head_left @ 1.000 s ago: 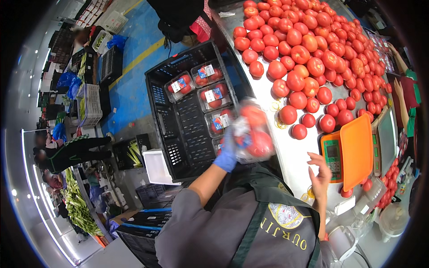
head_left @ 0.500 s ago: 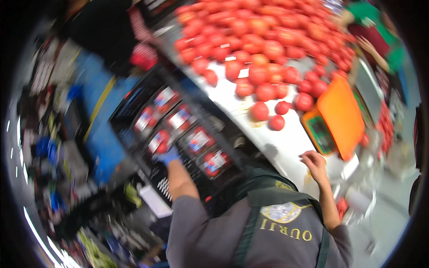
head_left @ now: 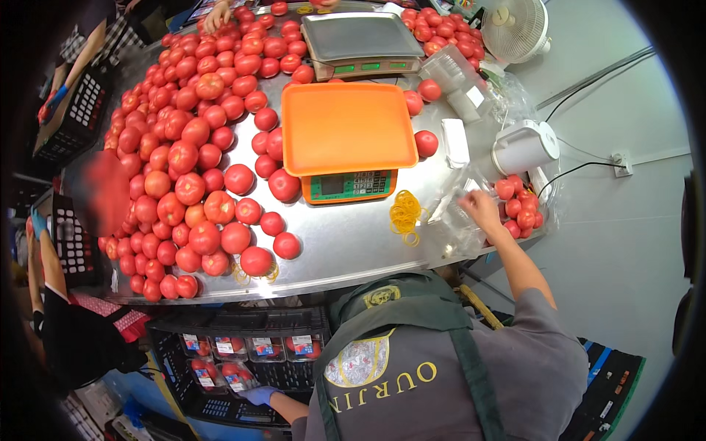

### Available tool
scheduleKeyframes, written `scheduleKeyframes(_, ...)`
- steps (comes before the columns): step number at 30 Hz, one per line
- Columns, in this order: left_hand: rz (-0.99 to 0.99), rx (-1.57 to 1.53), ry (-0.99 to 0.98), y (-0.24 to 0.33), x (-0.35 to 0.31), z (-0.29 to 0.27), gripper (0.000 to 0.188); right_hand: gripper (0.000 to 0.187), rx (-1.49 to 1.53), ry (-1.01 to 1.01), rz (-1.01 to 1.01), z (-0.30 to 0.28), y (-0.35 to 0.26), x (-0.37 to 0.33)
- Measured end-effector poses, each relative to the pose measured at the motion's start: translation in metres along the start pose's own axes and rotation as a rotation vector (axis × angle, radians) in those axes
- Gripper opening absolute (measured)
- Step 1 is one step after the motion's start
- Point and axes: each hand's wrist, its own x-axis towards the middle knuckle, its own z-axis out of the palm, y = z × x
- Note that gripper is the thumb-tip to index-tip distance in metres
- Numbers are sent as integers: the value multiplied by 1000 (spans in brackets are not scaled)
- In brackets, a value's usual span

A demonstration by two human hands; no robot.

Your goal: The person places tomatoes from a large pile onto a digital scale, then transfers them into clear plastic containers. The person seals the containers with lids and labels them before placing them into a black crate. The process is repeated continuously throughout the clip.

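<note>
My left hand [head_left: 257, 395], in a blue glove, is down in the black crate [head_left: 276, 378]. Its fingers close on the near edge of a clear pack of tomatoes [head_left: 236, 376], partly hidden by the pack. My bare right hand [head_left: 482, 209] is over the table's right side, fingers bent together at crumpled clear plastic packaging [head_left: 457, 229]. More labelled tomato packs [head_left: 266, 348] fill the crate's far row. An orange scale [head_left: 349, 128] stands mid-table, and yellow rubber bands [head_left: 404, 213] lie between it and my right hand.
Loose tomatoes [head_left: 190, 188] heap over the table's left half. Farther back are a grey scale [head_left: 360, 44], clear plastic boxes [head_left: 452, 77] and a fan [head_left: 515, 29]. A white kettle [head_left: 526, 147] and bagged tomatoes [head_left: 521, 208] stand at right. Other people's hands [head_left: 218, 16] work at the left and far edges.
The view has swung round toward the table. My right hand has moved to the clear plastic packaging from beside the orange scale. My left hand stays at the same pack in the crate.
</note>
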Motion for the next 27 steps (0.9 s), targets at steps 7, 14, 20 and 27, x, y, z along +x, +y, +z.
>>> scheduleKeyframes(7,442,-581,-504,189,-155,43,46,39,-276,-586,-24,15,2,-12)
scheduleKeyframes(14,1280,287,-770,224,-281,112,30,25,84,304,-27,32,83,157)
scheduleKeyframes(20,945,36,-1135,206,-341,157,22,16,-357,289,20,81,134,227)
scheduleKeyframes(27,1521,349,-696,269,-361,237,81,14,-207,204,0,63,127,231)
